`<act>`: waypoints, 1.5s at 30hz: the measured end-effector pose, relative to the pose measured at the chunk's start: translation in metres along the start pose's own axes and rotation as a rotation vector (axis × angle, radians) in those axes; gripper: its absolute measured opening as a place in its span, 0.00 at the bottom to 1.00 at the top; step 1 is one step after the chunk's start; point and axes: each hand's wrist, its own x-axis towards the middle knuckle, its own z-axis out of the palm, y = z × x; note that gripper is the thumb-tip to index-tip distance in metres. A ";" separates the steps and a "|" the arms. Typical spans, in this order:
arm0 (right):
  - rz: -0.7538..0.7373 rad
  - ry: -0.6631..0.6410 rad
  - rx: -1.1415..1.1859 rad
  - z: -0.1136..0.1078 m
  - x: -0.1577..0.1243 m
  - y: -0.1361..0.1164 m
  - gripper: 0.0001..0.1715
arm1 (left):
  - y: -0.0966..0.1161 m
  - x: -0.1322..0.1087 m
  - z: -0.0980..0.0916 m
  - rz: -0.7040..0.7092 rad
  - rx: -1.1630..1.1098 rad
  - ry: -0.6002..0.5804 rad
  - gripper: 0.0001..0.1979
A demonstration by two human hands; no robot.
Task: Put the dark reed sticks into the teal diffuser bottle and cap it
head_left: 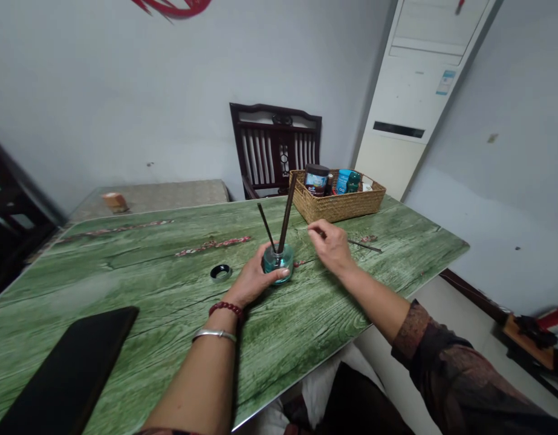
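My left hand (256, 275) is wrapped around a small round reed diffuser bottle (279, 266) of teal glass, steadying it on the table. Several dark reed sticks (286, 217) stand in its neck, one leaning left. To the right of the bottle, my right hand (333, 244) is closed in a pinch just above the table. A thin dark reed stick (366, 245) shows past its far side and lines up with a dark bit between the fingers; the hand covers its middle. Left of the bottle lies a black ring-shaped cap (221, 272).
A woven basket (342, 205) with jars and bottles stands at the back right of the green wood-patterned table (170, 290). A black flat slab (70, 368) lies at front left. Behind are a dark wooden chair (279, 145) and a low surface with an orange-brown object (115, 202).
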 end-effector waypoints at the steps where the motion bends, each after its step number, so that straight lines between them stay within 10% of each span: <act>1: 0.029 0.027 -0.074 -0.008 -0.003 0.018 0.11 | 0.001 0.000 0.000 -0.010 0.001 -0.001 0.39; 6: 0.298 -0.038 -0.517 -0.037 -0.013 0.105 0.17 | 0.003 0.000 -0.001 -0.025 0.034 -0.008 0.40; 10: 0.455 -0.158 -0.673 -0.040 -0.018 0.127 0.20 | 0.000 0.001 -0.001 -0.019 0.038 -0.002 0.39; 20: 0.472 -0.331 -0.793 -0.030 -0.021 0.121 0.20 | 0.001 0.001 -0.002 -0.028 0.041 -0.008 0.40; 34: 0.367 -0.176 -0.725 -0.033 -0.021 0.119 0.12 | -0.002 0.001 -0.001 -0.026 0.037 -0.022 0.41; 45: 0.280 0.205 0.273 -0.038 0.010 0.050 0.12 | 0.001 0.000 0.000 -0.022 0.038 0.023 0.40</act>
